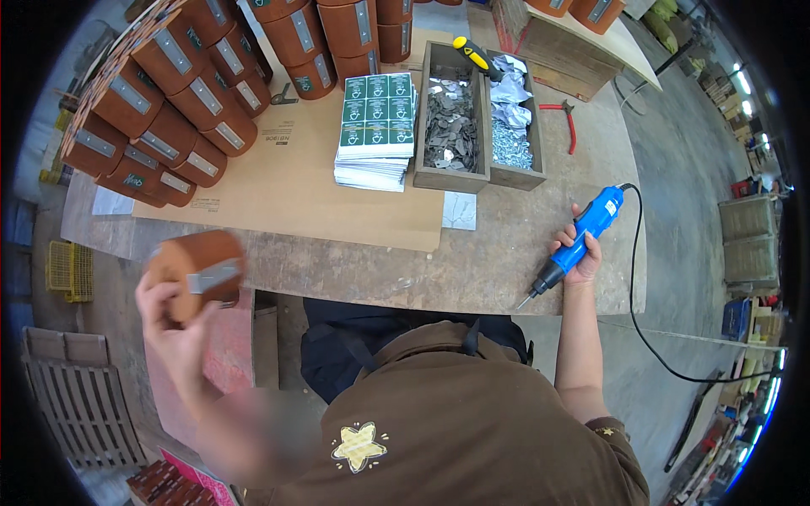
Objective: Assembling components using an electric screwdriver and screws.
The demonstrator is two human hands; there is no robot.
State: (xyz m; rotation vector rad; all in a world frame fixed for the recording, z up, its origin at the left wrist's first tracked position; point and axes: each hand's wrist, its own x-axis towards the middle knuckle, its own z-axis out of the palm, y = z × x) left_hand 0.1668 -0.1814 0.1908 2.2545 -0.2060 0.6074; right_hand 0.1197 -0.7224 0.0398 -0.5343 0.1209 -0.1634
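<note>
My left hand [175, 308] is closed round a reddish-brown, drum-shaped piece [187, 255] with a metal strip on its side, held off the table's front left edge. The piece is slightly blurred. In my right hand [582, 251] is a blue electric screwdriver [597, 216], its bit pointing down and left just over the table's front edge. From its back end runs a black cable [634, 278]. More brown pieces [202, 93] like the held one are stacked at the back left, most showing a metal strip.
On the table [371, 274] lies a cardboard sheet [278, 190] bearing a stack of green-and-white label sheets [375, 126]. A divided wooden tray [451, 179] holds flat metal bits and small screws. A yellow-and-black hand tool [474, 56] rests across it, with red-handled pliers [571, 126] to its right.
</note>
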